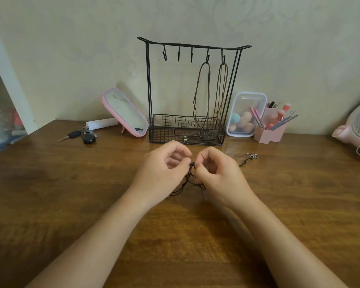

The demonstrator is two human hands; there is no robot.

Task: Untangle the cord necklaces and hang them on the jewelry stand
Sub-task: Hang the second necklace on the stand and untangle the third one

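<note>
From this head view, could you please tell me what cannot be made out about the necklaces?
Head view, black cord: knot too small; left hand and right hand cover parts of it.
Head view, flower pendant: its cord vanishes behind the right hand, so any link is unclear.
Head view, brown necklaces: pendants blurred behind the basket mesh of the jewelry stand.

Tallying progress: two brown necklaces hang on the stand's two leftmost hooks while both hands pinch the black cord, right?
Wrong hooks: the head view shows the brown necklaces on the stand's two rightmost hooks. The left hand and right hand do pinch the black cord.
</note>
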